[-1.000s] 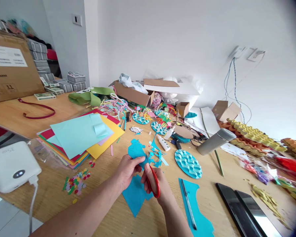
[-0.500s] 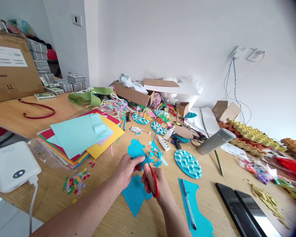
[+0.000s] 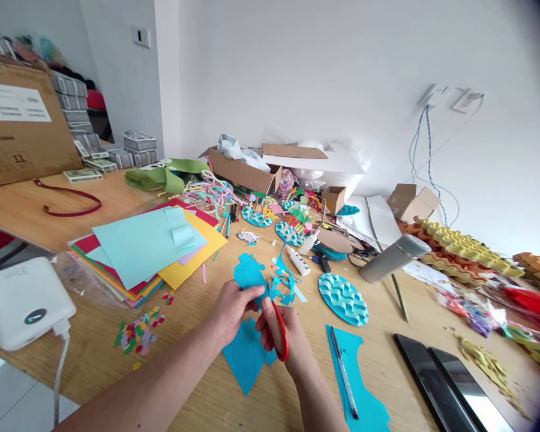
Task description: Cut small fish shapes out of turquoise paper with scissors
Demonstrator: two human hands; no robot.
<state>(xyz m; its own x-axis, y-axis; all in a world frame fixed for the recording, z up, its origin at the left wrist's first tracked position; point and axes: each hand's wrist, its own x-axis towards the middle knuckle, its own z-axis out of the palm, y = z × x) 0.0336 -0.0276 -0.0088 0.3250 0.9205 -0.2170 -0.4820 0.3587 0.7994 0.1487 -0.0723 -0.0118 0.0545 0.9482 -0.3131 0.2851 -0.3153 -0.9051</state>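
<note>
My left hand (image 3: 236, 307) is closed on a piece of blue paper (image 3: 248, 270), thumb on top, with its irregular cut outline pointing away from me. In my right hand (image 3: 284, 331) is a pair of red-handled scissors (image 3: 281, 339), fingers wrapped round the handles. The blades meet the right edge of the held paper, close to my left thumb. Just beyond the blades lie blue paper scraps (image 3: 288, 289). Under my hands another blue sheet (image 3: 244, 369) rests on the table. To the right, a pen (image 3: 344, 372) lies on a cut blue sheet (image 3: 364, 393).
A stack of coloured paper (image 3: 135, 246) and paper dots (image 3: 139, 331) lie left, near a white power bank (image 3: 27, 306). Right are a wavy blue oval (image 3: 342, 299), a grey flask (image 3: 393, 258) and two phones (image 3: 436, 384). A glue bottle (image 3: 298, 261) lies beyond the scraps.
Both hands stay nearly in place. The scissors and the held paper have shifted only very slightly.
</note>
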